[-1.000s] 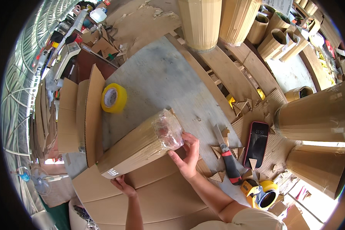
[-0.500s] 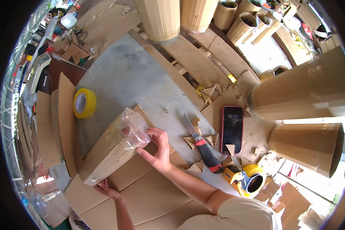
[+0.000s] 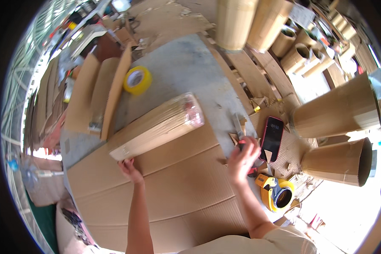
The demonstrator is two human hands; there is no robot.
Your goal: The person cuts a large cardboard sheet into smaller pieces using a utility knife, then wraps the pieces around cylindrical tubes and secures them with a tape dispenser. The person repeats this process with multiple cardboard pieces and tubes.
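Observation:
A long cardboard tube (image 3: 156, 128) lies slantwise on a flat cardboard sheet (image 3: 173, 182), its far right end covered with shiny clear plastic. At its near left end, my left hand (image 3: 131, 170) has its fingers closed at the lower edge. My right hand (image 3: 244, 160) is away from the tube, over the red and black handle of a utility knife (image 3: 238, 122). The hand covers much of that handle, and its fingers are smeared, so their grip does not show. The knife's blade points away from me.
A yellow tape roll (image 3: 138, 80) and a folded cardboard piece (image 3: 118, 91) lie beyond the tube. Right of the knife are a phone (image 3: 271, 137) and a yellow tape dispenser (image 3: 269, 190). Large cardboard tubes (image 3: 338, 110) flank the right; others stand on a wooden pallet (image 3: 245, 70).
My right hand has left the tube's plastic-covered end and moved right to the knife. The tube now lies flatter across the sheet. My left hand stays at its near end. The whole view has shifted.

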